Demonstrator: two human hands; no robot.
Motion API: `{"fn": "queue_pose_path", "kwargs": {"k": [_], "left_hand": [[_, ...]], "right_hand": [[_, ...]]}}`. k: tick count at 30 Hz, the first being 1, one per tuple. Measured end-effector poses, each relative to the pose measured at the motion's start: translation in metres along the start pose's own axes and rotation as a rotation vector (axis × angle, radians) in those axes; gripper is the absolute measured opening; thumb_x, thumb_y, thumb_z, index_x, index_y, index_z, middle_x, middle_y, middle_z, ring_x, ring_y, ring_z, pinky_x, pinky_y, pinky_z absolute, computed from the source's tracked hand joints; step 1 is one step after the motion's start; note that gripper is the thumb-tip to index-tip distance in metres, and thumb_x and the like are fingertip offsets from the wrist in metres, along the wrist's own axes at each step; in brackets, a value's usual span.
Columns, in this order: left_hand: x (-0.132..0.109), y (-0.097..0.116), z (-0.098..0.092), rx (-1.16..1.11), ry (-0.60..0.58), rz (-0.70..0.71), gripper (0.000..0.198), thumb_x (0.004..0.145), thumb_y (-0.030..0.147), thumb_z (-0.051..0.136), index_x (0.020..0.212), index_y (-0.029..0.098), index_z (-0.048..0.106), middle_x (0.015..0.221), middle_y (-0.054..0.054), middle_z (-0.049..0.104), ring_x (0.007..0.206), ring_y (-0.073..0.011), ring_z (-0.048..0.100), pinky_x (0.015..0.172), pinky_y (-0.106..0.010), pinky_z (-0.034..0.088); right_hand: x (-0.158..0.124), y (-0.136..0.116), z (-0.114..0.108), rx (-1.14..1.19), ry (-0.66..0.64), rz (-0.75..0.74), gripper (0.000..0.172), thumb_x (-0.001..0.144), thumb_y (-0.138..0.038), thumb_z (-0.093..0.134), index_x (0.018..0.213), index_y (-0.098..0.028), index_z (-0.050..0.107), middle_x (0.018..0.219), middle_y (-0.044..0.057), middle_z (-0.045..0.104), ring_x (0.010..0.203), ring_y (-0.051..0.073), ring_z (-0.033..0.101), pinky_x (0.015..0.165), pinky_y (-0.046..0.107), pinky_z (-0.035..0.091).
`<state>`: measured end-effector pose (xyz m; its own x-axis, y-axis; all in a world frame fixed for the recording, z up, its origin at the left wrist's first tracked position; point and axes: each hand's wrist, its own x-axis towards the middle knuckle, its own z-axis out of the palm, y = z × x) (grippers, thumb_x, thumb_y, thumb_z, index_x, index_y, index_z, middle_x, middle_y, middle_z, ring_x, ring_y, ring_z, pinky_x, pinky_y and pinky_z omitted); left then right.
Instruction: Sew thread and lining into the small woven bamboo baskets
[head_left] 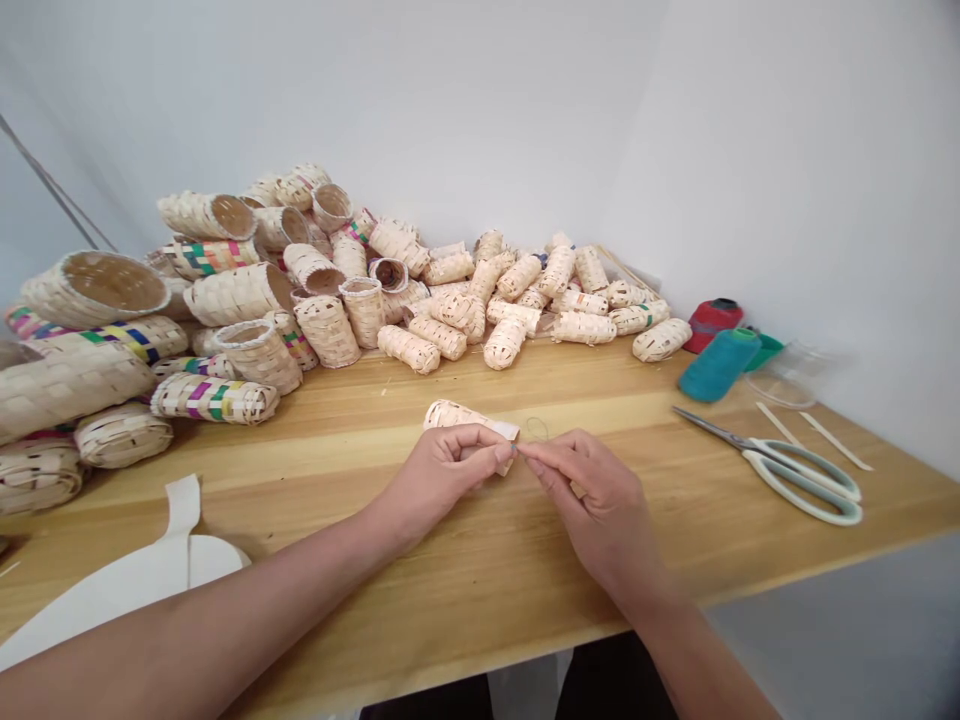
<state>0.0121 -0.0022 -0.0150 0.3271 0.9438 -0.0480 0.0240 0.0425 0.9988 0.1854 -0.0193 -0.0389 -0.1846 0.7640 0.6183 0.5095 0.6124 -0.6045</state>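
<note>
Gripping a light woven tube (454,415) in my left hand (442,472) over the desk (480,590), right hand (592,500) pinched at its end, exact hold unclear. Thin strips seem fragile; best held around the body, not the loose end.

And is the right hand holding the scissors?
No, the right hand pinches the end of a woven tube, and the scissors lie apart on the table.
</note>
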Motion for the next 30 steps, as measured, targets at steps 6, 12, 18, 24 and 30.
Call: {"fn": "queue_pose_path", "kwargs": {"k": [6,12,18,24,30], "left_hand": [[0.0009,-0.0023,0.0007,-0.051,0.024,0.004,0.022,0.072,0.034,0.069,0.078,0.013,0.066,0.068,0.000,0.060,0.060,-0.0091,0.046,0.056,-0.021,0.032],[0.0012,-0.0020,0.0005,-0.048,0.033,0.000,0.023,0.072,0.035,0.069,0.077,0.013,0.066,0.068,-0.001,0.062,0.059,-0.0097,0.047,0.056,-0.021,0.032],[0.0015,-0.0034,-0.0001,0.025,0.026,0.029,0.020,0.072,0.033,0.068,0.077,0.013,0.069,0.071,-0.002,0.064,0.066,-0.0127,0.052,0.061,-0.023,0.036],[0.0012,-0.0041,-0.0002,0.003,0.016,0.041,0.017,0.073,0.029,0.068,0.078,0.013,0.070,0.072,-0.002,0.066,0.067,-0.0121,0.053,0.063,-0.022,0.037],[0.0006,-0.0034,-0.0002,0.000,0.014,0.046,0.017,0.073,0.029,0.068,0.077,0.013,0.070,0.071,-0.002,0.065,0.066,-0.0118,0.052,0.062,-0.022,0.036]], "right_hand": [[0.0007,-0.0016,-0.0007,0.001,-0.012,-0.004,0.021,0.090,-0.018,0.051,0.102,-0.025,0.067,0.078,0.002,0.059,0.075,0.017,0.056,0.066,0.029,0.047],[0.0022,-0.0053,-0.0016,0.000,0.020,-0.031,0.020,0.089,-0.017,0.051,0.100,-0.024,0.067,0.077,0.002,0.060,0.074,0.016,0.057,0.065,0.029,0.047],[0.0023,-0.0039,-0.0016,-0.007,0.009,-0.051,0.020,0.090,-0.019,0.051,0.101,-0.024,0.067,0.078,0.003,0.061,0.076,0.018,0.057,0.066,0.030,0.047],[0.0010,-0.0019,-0.0016,-0.013,0.003,-0.046,0.021,0.090,-0.017,0.051,0.101,-0.023,0.067,0.078,0.003,0.060,0.076,0.017,0.057,0.067,0.029,0.046],[0.0009,-0.0010,-0.0018,-0.007,-0.010,-0.042,0.022,0.090,-0.016,0.051,0.102,-0.023,0.067,0.077,0.002,0.058,0.074,0.016,0.055,0.065,0.029,0.045]]}}
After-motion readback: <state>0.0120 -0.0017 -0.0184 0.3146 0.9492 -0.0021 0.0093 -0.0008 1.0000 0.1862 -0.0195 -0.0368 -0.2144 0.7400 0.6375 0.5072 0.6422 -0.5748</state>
